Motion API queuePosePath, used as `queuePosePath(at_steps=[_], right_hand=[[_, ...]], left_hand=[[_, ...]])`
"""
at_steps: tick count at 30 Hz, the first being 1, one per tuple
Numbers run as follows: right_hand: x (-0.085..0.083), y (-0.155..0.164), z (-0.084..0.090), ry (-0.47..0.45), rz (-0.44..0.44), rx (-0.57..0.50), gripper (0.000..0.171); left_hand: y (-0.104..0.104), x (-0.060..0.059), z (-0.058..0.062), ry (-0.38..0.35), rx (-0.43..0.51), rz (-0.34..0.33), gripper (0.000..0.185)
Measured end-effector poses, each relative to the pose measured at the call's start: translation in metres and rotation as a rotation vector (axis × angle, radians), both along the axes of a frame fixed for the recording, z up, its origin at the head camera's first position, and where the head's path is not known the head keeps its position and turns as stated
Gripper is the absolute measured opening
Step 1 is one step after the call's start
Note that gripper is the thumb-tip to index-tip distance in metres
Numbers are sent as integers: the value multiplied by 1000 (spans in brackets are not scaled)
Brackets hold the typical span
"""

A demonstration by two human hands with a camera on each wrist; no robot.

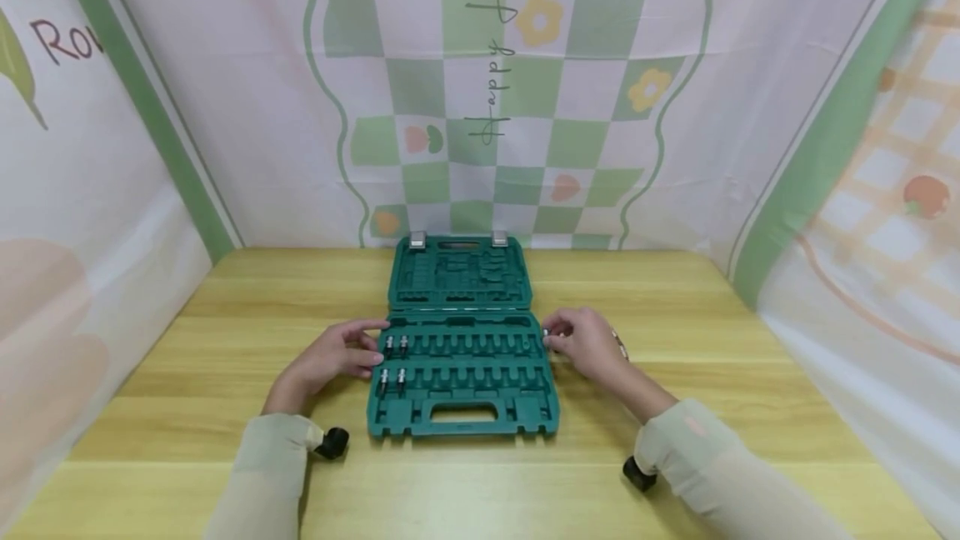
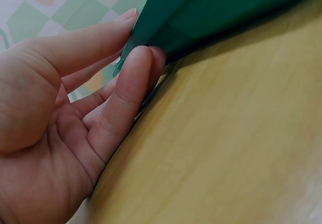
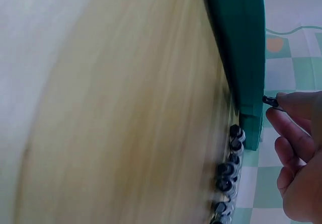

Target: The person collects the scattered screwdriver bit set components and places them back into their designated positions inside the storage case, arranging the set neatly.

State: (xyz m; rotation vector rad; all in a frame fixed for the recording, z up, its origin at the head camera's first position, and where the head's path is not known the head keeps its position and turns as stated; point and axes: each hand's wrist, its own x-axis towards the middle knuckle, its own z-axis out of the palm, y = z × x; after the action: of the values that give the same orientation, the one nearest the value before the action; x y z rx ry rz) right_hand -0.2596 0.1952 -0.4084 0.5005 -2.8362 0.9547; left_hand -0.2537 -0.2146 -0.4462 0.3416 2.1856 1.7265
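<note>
A green tool case (image 1: 461, 373) lies open in the middle of the wooden bench (image 1: 187, 407), its lid (image 1: 459, 273) laid flat away from me and its handle cut-out towards me. The tray has two rows of slots. Four small silver sockets (image 1: 395, 361) stand at the left end, two in the far row and two in the near row; the other slots I can see hold nothing. The moulded recesses in the lid look bare as well.

My left hand (image 1: 333, 357) rests against the left edge of the case. In the left wrist view its fingers (image 2: 128, 90) are straight and pressed to the green wall, thumb up along the rim, grasping nothing.

My right hand (image 1: 588, 344) sits at the right edge of the tray, by the far row. Its fingers (image 3: 294, 128) are curled, and thumb and forefinger pinch a small dark bit (image 3: 270, 101) just beside the corner of the case. In the right wrist view a line of loose sockets (image 3: 229, 171) lies on the bench next to the case, under that hand.

Checked green and pink cloth (image 1: 487, 90) hangs behind the bench.
</note>
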Motion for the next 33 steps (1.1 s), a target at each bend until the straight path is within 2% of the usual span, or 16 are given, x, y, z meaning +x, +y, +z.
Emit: queuePosePath(at_steps=[8,17,26,33], right_hand=[[-2,-9,0,-6,-24,-28,11],[-4,-19,-6,-46,-28,-107,10],[-3,-26,-10,-67,-62,-124,10],[-7,-34,-11,-93,-73,-133,8]], left_hand=[[2,1,1,6,-1,7,58],[2,1,1,2,7,2,59],[4,-1,-3,7,24,-8,62],[2,-1,-2,18,19,0,63]])
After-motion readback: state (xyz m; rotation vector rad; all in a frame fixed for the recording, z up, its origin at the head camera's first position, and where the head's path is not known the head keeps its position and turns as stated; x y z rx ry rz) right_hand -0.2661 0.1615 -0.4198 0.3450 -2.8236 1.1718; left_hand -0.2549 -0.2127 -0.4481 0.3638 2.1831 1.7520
